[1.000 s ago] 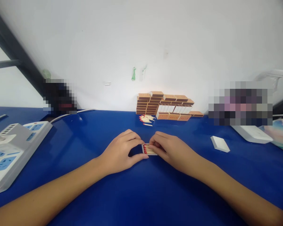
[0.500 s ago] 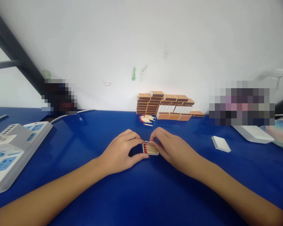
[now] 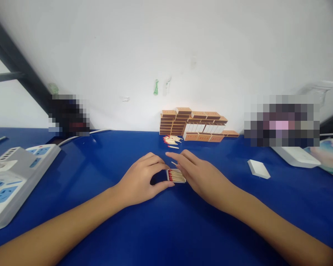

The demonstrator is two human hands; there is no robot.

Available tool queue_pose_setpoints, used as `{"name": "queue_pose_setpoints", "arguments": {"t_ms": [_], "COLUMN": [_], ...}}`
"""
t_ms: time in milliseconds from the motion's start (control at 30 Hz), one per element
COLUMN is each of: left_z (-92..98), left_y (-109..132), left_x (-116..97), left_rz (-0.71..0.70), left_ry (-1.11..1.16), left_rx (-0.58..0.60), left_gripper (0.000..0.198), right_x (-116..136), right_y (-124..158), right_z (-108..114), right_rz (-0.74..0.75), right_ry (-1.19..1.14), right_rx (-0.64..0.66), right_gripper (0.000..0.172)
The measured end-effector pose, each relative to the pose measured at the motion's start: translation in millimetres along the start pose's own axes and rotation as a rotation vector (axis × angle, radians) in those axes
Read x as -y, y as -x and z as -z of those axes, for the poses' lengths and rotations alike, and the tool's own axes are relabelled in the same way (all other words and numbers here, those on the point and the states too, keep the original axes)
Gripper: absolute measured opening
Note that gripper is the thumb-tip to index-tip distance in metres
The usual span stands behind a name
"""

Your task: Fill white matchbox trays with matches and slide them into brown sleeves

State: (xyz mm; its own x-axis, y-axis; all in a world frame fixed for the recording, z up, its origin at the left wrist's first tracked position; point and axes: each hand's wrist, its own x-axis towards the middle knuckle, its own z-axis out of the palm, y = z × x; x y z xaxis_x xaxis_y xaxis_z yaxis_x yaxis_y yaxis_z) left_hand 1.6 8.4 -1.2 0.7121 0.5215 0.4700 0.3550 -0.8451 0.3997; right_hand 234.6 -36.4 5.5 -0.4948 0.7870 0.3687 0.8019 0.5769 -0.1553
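Observation:
My left hand [image 3: 145, 179] grips the ends of a small white matchbox tray [image 3: 177, 181], thumb on the near side and fingers on the far side. Inside the tray lies a layer of matches [image 3: 176, 175], their red heads toward my left hand. Just above the tray's right end is my right hand [image 3: 201, 177], index finger stretched forward and the thumb hidden beneath. A single match [image 3: 174, 163] pokes out from under its fingers, slanting; its hold is partly hidden. Beyond the hands, a loose pile of matches [image 3: 172, 140] rests on the table, with one match [image 3: 173, 147] lying apart.
Stacked matchboxes [image 3: 194, 123] stand against the white wall [image 3: 127, 55]. A white block-shaped object [image 3: 259, 169] lies right of my right hand. At the left is a large power strip [image 3: 24, 177] with a cable. The table [image 3: 166, 229] is blue.
My right index finger has straightened forward from its bent pinch. The match beneath it has shifted slightly away from me and tilted. My left hand keeps its hold on the tray.

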Motion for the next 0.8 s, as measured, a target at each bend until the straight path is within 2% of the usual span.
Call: {"name": "queue_pose_setpoints", "arguments": {"t_ms": [167, 300, 433, 533, 667, 800], "left_z": [-0.1, 1.2, 2.3, 2.7, 3.3, 4.2], "left_y": [0.2, 0.2, -1.0, -2.5, -3.2, -2.9], "left_x": [-0.4, -1.9, -3.3, -4.1, -4.8, -5.2], "left_rz": [-0.011, 0.003, 0.024, 0.027, 0.035, 0.042], "left_ry": [-0.004, -0.022, -0.035, -0.034, -0.026, -0.025], "left_rx": [-0.026, -0.095, -0.165, -0.204, -0.235, -0.249], "left_gripper": [0.029, 0.031, 0.03, 0.028, 0.027, 0.027], "right_x": [2.1, 3.3, 5.0, 6.1, 6.0, 4.6], "right_y": [-2.0, -4.7, -8.8, -11.6, -12.5, -10.3], "right_z": [7.4, 14.8, 22.4, 24.9, 21.7, 15.5], "right_rz": [-0.048, -0.204, -0.383, -0.433, -0.453, -0.473], "right_ry": [-0.137, -0.39, -0.706, -0.849, -0.884, -0.727], "right_rx": [-0.05, -0.096, -0.12, -0.142, -0.131, -0.162], "right_gripper": [0.026, 0.013, 0.02, 0.024, 0.024, 0.021]}}
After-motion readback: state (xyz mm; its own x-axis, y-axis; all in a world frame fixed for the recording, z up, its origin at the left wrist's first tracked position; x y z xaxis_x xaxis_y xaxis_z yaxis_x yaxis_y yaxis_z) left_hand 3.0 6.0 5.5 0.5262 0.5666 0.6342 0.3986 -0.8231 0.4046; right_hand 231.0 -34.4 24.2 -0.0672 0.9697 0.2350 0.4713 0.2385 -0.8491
